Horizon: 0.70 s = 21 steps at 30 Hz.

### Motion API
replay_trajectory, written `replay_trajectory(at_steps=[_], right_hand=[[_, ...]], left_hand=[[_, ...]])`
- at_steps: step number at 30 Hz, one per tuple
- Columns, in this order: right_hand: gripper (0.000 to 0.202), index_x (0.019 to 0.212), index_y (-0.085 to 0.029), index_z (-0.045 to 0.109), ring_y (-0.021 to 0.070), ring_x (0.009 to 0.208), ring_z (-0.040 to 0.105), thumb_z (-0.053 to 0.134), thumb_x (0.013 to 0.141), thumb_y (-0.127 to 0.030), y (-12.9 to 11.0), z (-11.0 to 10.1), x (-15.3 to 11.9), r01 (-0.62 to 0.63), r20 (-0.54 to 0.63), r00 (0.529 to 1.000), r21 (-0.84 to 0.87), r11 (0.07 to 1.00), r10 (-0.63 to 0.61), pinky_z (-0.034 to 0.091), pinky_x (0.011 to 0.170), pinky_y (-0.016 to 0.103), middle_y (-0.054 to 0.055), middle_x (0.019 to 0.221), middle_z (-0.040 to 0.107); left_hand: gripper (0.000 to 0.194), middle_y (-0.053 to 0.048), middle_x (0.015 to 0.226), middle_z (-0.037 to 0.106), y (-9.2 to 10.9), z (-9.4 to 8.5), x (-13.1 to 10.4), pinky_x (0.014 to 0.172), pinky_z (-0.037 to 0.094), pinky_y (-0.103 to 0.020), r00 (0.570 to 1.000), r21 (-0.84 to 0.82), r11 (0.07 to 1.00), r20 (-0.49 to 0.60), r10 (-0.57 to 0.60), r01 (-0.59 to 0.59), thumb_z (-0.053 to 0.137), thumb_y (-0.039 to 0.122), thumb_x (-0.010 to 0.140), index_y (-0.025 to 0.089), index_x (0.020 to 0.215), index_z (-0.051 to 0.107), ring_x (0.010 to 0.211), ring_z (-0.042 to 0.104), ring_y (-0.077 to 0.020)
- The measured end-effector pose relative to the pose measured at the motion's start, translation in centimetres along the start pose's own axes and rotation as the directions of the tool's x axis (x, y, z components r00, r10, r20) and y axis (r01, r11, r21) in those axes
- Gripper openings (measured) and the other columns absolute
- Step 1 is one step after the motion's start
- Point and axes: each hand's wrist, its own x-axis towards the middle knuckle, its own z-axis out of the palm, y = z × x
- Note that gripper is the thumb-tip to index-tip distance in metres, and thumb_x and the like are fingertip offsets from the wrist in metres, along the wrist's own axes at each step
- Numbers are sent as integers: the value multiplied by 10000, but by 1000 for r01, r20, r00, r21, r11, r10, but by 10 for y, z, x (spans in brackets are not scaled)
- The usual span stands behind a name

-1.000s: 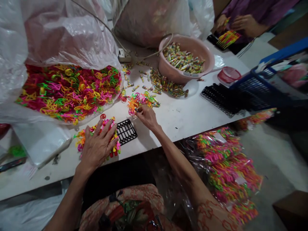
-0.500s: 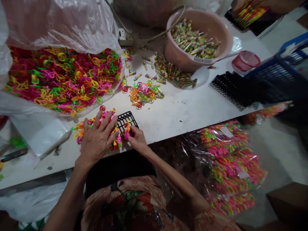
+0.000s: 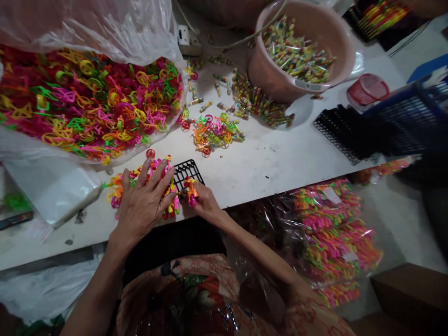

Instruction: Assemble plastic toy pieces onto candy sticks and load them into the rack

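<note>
A black grid rack (image 3: 188,173) lies near the front edge of the white table, its left part covered by bright plastic toys (image 3: 119,187). My left hand (image 3: 142,205) rests palm down on these toys with its fingers spread. At the rack's front right, my right hand (image 3: 203,199) pinches a small orange and magenta toy (image 3: 191,191). Behind the rack is a loose pile of coloured toy pieces (image 3: 210,135) mixed with small filled tubes.
An open plastic bag of coloured pieces (image 3: 105,107) fills the left. A pink basin (image 3: 304,86) of tubes stands at the back, with black racks (image 3: 339,133), a red basket (image 3: 367,91) and a blue crate (image 3: 402,112) to its right. Bagged toys (image 3: 339,247) lie below the table.
My right hand has moved slightly right, with the toy still in its fingers. My left hand stays on the toys. The view has shifted a little.
</note>
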Motion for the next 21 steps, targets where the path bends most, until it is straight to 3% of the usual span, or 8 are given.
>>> replay_trajectory(at_steps=[4, 9, 14, 18, 21], right_hand=[[161, 955, -172, 516, 188, 777, 526, 458, 829, -91, -3, -4, -1, 27, 156, 988, -232, 972, 10, 430, 628, 283, 88, 938, 568], [101, 921, -174, 526, 192, 794, 550, 460, 869, -118, -11, -10, 5, 38, 206, 978, -269, 962, 19, 465, 697, 295, 80, 903, 583], [251, 1073, -150, 529, 195, 712, 561, 369, 895, -74, -38, -11, 10, -11, 293, 939, -492, 870, 178, 427, 583, 292, 125, 1002, 584], [149, 961, -169, 548, 176, 721, 553, 441, 875, -110, -32, -18, 14, 5, 296, 949, -354, 935, 107, 432, 630, 278, 87, 935, 594], [140, 725, -201, 490, 154, 696, 517, 503, 862, -176, -15, -25, 14, -25, 117, 993, -98, 995, 36, 429, 659, 266, 27, 764, 551]], left_hand=[[536, -57, 1553, 352, 0, -1, 0, 1160, 46, -630, 1000, -12, 1000, 11, -5, 5, 267, 491, 973, 297, 1462, 369, 1481, 176, -292], [526, -36, 1553, 353, 0, -2, 0, 1166, 35, -616, 999, -48, 999, 34, -23, 24, 282, 476, 971, 341, 1477, 326, 1479, 186, -288], [543, -61, 1550, 359, -1, 0, 0, 1146, 51, -653, 1000, -52, 999, 19, -10, 11, 267, 479, 970, 323, 1489, 305, 1475, 191, -307], [559, -84, 1551, 352, -2, -1, -1, 1139, 53, -660, 1000, -42, 999, -5, 11, -12, 248, 494, 969, 302, 1490, 312, 1469, 210, -313], [565, -82, 1549, 357, -1, -3, -1, 1140, 67, -649, 1000, -36, 999, -2, 18, -18, 219, 513, 969, 298, 1478, 337, 1466, 222, -304]])
